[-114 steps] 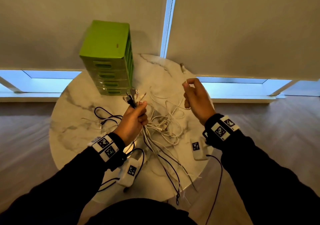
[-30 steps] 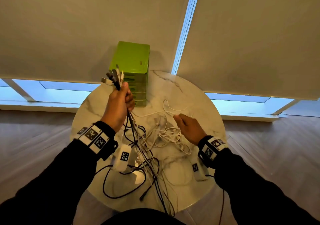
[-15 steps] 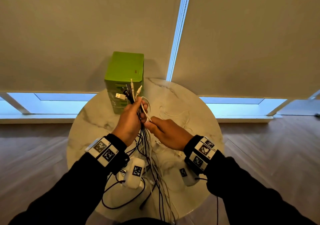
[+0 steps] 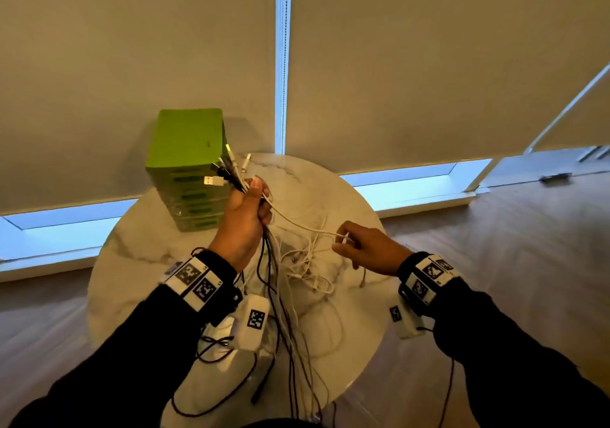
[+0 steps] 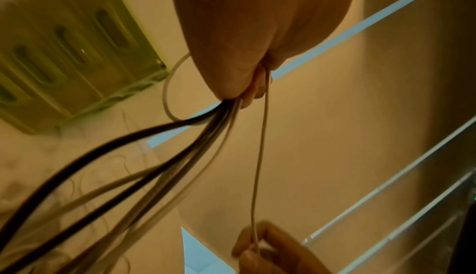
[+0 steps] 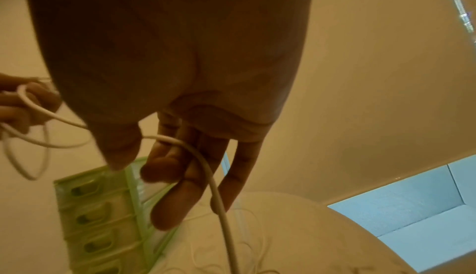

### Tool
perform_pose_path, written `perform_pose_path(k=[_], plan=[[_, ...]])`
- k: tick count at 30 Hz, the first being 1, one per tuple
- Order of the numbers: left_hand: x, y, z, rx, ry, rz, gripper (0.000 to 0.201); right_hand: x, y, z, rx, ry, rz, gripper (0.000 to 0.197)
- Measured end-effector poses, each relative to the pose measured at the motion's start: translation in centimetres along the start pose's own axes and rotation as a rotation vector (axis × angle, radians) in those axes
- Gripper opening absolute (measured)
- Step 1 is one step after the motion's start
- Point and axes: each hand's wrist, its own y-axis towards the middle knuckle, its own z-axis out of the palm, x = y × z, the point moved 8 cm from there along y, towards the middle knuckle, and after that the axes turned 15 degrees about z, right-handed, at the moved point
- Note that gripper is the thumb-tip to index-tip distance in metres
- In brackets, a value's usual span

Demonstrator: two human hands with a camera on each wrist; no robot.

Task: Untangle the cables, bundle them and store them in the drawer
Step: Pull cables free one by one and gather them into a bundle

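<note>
Left hand (image 4: 246,216) clamped around a fistful of cables (image 4: 280,295) above the marble tabletop (image 4: 132,262), right hand (image 4: 369,249) pinching one white cable (image 4: 297,223), green drawer unit (image 4: 188,150) behind.

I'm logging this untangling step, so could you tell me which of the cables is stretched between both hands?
The thin white cable: it alone runs from the left hand across to the right hand; the others hang down from the left fist.

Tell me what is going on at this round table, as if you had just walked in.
A person is sorting tangled cables. The left hand grips a bunch of black and white cables with the plug ends up; the right hand pinches one thin white cable drawn out sideways from it. More cable lies tangled on the round marble table. The green plastic drawer unit stands shut.
</note>
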Motion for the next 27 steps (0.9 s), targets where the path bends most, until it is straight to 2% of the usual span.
perform_pose_path(k=[3, 6, 9, 12, 15, 17, 19, 22, 24, 27], plan=[[2.1, -1.5, 4.0, 0.121, 0.015, -0.038, 0.027, 0.6, -2.4, 0.1, 0.057, 0.007, -0.062, 0.032], [4.2, -3.2, 8.4, 0.270, 0.071, -0.079, 0.024, 0.4, -4.5, 1.1, 0.108, -0.007, -0.043, 0.037], [5.3, -4.2, 11.4, 0.386, 0.150, -0.083, 0.023, -0.6, -6.2, 1.3, 0.070, 0.024, -0.041, 0.036], [6.7, -4.2, 12.5, 0.397, 0.172, -0.130, 0.023, -4.2, -7.6, -0.7, -0.104, 0.201, 0.003, 0.044], [7.8, -3.8, 12.7, 0.366, 0.131, -0.154, 0.026, -10.4, -8.5, -2.4, -0.253, 0.233, 0.162, 0.050], [8.4, -3.6, 12.8, 0.337, 0.063, -0.188, 0.030, -15.4, -8.7, -1.6, -0.203, 0.151, 0.317, 0.048], [8.9, -3.7, 13.4, 0.323, -0.011, -0.241, 0.031, -20.0, -9.0, 0.5, -0.070, 0.047, 0.455, 0.037], [9.5, -4.5, 14.2, 0.316, -0.120, -0.341, 0.029, -24.2, -9.7, 3.5, 0.047, 0.006, 0.617, 0.024], [9.9, -5.3, 14.8, 0.324, -0.165, -0.389, 0.029, -23.8, -9.7, 4.3, 0.042, -0.009, 0.621, 0.029], [10.5, -6.2, 15.5, 0.313, -0.193, -0.445, 0.031, -19.0, -8.5, 4.3, 0.009, 0.196, 0.421, 0.042]])
